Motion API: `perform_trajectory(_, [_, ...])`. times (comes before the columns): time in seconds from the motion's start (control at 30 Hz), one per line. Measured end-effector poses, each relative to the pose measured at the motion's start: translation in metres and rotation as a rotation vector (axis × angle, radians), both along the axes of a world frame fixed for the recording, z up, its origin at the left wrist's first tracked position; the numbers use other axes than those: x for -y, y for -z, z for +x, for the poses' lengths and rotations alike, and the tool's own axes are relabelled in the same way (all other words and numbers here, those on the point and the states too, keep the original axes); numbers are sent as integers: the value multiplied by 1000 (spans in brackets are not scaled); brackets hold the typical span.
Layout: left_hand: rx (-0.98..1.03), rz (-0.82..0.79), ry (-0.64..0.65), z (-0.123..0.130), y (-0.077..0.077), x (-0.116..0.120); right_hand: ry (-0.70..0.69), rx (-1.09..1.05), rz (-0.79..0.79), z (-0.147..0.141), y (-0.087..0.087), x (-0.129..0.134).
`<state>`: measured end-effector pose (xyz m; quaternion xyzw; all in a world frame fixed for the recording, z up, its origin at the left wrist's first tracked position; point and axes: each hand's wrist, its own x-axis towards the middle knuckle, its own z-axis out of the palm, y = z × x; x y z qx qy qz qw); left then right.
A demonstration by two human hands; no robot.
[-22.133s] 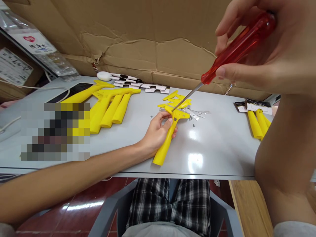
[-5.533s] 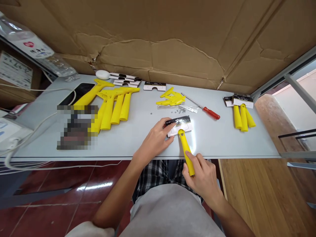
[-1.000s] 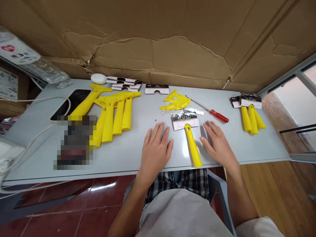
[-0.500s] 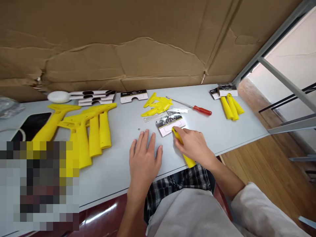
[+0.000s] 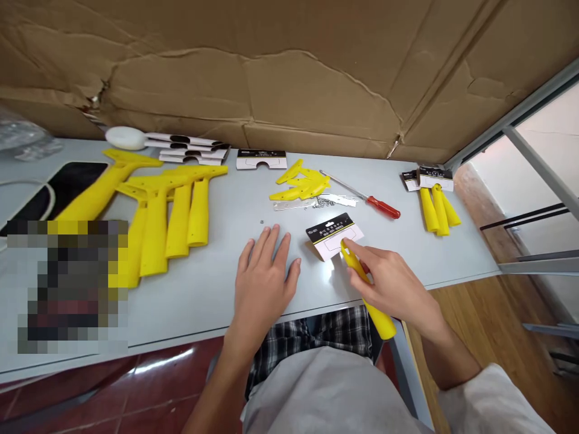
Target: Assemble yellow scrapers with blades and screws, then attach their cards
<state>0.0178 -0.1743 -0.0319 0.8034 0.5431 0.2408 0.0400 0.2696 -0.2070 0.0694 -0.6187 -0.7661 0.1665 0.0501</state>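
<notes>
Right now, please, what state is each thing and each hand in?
Right hand: closed around yellow tool
Yellow tool: held, tilted
Printed card: on yellow tool's head
Left hand: open, palm down
Red screwdriver: lying unheld
Metal blades: loose
Small yellow pieces: loosely piled
Left-side handles: overlapping, uncarded
Right-side tools: grouped, carded

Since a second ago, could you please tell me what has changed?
The right hand has taken hold of the yellow scraper handle and drawn it, with its card sleeve, toward the person, away from the loose screws. The left hand and red-handled screwdriver stay on the desk.
</notes>
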Motion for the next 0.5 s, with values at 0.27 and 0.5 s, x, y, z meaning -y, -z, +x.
perform_trajectory(0.27, [14, 32, 12, 0, 3, -2, 186, 36, 194, 67, -34, -6])
perform_trajectory(0.5, [8, 20, 24, 1, 1, -1, 401, 212, 266, 170, -43, -54])
